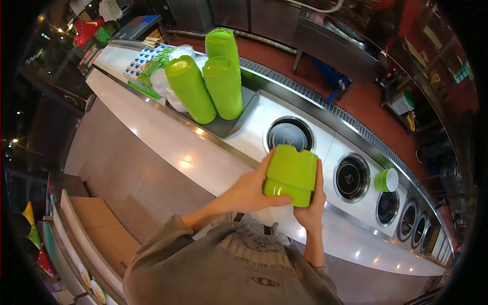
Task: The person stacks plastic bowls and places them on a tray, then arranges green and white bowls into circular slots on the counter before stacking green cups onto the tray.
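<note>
Both my hands hold a short stack of bright green plastic containers, nested one in another, over the counter's front edge. My left hand wraps the near left side, its thumb along the bottom. Against the right side lies my right hand, fingers pointing upward. Beyond my hands, tall stacks of green containers stand on a grey tray. A round black-centred well in the counter sits just behind the held stack, partly hidden by it.
More round wells run along the white counter to the right. A small green-and-white cup lies near them. Clear plastic and white-and-blue small packs sit at the counter's left end. A perforated metal ledge borders the far side.
</note>
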{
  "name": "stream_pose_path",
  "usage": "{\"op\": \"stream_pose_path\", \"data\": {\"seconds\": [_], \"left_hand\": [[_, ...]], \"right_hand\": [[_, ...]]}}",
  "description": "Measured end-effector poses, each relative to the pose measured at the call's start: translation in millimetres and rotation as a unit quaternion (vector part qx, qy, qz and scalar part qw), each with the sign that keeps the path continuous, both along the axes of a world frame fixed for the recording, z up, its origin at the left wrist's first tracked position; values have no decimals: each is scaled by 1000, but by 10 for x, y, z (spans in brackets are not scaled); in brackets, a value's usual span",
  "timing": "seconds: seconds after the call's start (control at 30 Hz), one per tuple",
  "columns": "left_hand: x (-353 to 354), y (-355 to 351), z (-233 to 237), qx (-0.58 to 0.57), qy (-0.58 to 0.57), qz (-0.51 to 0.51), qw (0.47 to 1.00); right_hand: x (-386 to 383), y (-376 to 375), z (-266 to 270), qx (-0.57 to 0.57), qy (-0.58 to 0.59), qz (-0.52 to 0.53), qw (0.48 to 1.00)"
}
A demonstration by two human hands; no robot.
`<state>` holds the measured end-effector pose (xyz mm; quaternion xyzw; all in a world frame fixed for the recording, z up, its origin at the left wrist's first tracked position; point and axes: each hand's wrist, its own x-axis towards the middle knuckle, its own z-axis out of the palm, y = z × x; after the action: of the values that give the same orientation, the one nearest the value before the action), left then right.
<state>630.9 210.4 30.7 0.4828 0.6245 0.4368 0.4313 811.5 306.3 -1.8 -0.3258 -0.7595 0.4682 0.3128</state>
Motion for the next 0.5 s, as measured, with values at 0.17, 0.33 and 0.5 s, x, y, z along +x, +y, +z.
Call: {"op": "stream_pose_path", "data": {"seconds": [0.17, 0.33, 0.5], "left_hand": [[-1146, -75, 279, 72, 63, 12, 995], [-1818, 65, 560, 214, 292, 37, 932], [-2379, 400, 653, 244, 328, 29, 912]], "right_hand": [[-1011, 181, 365, -123, 191, 246, 942], [-1902, 297, 483, -119, 228, 152, 954], [-2487, 605, 652, -101, 254, 110, 956]]}}
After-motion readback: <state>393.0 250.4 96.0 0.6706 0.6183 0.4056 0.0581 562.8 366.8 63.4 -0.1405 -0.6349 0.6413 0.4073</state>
